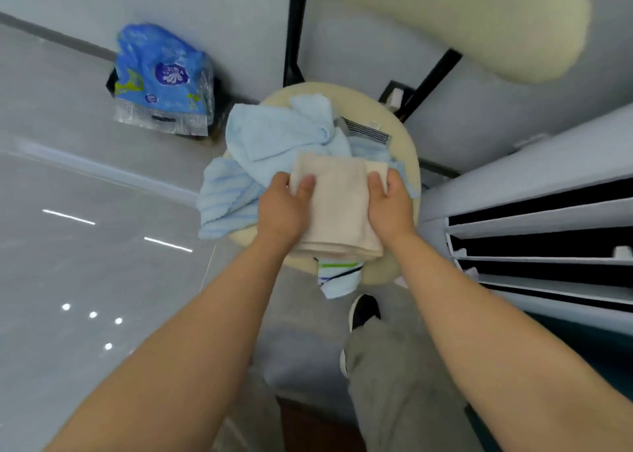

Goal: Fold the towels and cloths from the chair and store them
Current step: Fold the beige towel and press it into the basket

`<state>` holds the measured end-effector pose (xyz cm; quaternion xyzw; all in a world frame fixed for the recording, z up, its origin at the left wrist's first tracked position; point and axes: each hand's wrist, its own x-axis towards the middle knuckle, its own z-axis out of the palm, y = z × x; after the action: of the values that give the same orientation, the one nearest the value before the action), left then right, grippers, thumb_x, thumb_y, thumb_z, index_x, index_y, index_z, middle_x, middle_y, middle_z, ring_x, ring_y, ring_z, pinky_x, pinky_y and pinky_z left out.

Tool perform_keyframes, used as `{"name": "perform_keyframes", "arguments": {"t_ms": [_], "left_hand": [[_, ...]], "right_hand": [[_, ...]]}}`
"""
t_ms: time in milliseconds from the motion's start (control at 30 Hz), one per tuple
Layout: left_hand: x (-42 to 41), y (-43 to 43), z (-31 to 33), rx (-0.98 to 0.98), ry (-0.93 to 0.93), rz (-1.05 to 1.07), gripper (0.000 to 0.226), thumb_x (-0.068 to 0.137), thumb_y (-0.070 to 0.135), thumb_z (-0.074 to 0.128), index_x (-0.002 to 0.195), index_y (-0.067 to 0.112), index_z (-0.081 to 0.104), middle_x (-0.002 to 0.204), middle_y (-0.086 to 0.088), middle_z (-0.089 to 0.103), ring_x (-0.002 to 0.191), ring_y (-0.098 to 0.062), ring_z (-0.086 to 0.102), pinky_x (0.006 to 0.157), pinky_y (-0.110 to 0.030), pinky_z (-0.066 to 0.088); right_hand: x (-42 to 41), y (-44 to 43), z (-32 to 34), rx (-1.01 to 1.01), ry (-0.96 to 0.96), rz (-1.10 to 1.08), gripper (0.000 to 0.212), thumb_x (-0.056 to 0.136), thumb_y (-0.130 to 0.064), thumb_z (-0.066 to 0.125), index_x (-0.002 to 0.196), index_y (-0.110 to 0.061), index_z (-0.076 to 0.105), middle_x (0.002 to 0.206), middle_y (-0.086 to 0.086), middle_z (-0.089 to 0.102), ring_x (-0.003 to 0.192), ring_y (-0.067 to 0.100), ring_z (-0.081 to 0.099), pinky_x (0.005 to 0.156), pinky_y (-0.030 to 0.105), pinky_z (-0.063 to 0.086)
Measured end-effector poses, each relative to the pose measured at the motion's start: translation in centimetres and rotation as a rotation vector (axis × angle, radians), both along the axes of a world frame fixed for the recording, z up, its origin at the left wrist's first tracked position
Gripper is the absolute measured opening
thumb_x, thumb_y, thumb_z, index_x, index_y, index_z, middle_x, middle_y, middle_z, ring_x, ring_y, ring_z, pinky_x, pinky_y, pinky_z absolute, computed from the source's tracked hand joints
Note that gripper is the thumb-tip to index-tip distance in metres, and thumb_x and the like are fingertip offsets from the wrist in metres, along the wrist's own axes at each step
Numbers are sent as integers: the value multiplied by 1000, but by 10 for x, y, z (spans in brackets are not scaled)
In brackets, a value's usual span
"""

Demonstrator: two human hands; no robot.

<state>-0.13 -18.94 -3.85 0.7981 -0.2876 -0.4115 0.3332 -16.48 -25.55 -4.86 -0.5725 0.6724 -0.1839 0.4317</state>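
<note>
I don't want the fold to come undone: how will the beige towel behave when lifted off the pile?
Probably floppy: the beige towel is soft cloth, so its folded layers may sag or open unless the left hand and right hand support both sides. Likely light, being a thin stack. It should drag rather than slide on the fluffy blue towels beneath.
</note>
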Motion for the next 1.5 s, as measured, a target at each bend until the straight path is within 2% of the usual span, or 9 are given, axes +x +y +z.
{"name": "perform_keyframes", "arguments": {"t_ms": [167,300,467,567,867,1067,1167,1300,1500], "left_hand": [[42,47,162,113,71,-6,40,99,47,53,103,7,58,91,-1,59,95,-28,58,75,-32,35],[103,111,273,120,73,80,36,99,46,53,115,13,57,101,-1,58,98,-26,55,82,-31,38],[200,172,358,16,-67,154,32,102,40,51,115,11,55,99,0,56,96,-26,54,77,-30,35],[248,200,391,-15,-128,172,35,101,39,52,123,11,54,103,-1,57,96,-24,53,79,-30,35],[388,226,431,-34,-242,197,35,101,42,48,130,21,48,109,4,54,97,-19,52,80,-32,37],[522,198,419,28,-390,191,31,104,41,42,128,21,45,84,14,46,73,-1,43,58,-25,31],[606,175,415,131,-442,152,32,104,42,39,123,17,45,92,3,55,80,-17,53,65,-32,38],[720,144,423,224,-310,182,45,103,45,41,136,15,43,123,-5,57,100,-24,53,83,-37,41],[885,122,434,211,-41,381,48,99,43,51,133,9,57,119,-7,62,103,-27,60,87,-38,49]], "right_hand": [[38,45,161,203,32,-34,39,105,-42,41,135,-19,51,124,1,61,115,23,56,98,35,45],[101,100,262,419,-177,-158,47,97,-45,57,136,-24,43,128,4,59,110,24,60,99,46,51],[200,152,330,780,-533,-242,44,93,-44,67,122,-11,64,108,10,73,92,26,70,75,40,58],[252,182,339,958,-543,-161,50,91,-54,64,118,-12,69,109,11,75,101,27,71,83,42,56],[423,199,350,698,-348,182,64,96,-71,33,130,-23,59,115,1,71,105,22,68,98,41,55],[560,174,342,610,-384,303,49,103,-61,26,118,-25,56,106,-5,67,108,17,63,99,34,52],[643,148,330,652,-352,323,62,100,-66,27,127,-19,58,112,1,69,109,21,65,101,38,52],[756,110,337,748,-270,329,74,96,-72,30,133,-14,57,116,6,68,107,26,65,101,41,53],[915,67,360,805,-339,328,61,97,-65,41,128,-16,60,111,5,73,102,24,70,94,40,57]]}}
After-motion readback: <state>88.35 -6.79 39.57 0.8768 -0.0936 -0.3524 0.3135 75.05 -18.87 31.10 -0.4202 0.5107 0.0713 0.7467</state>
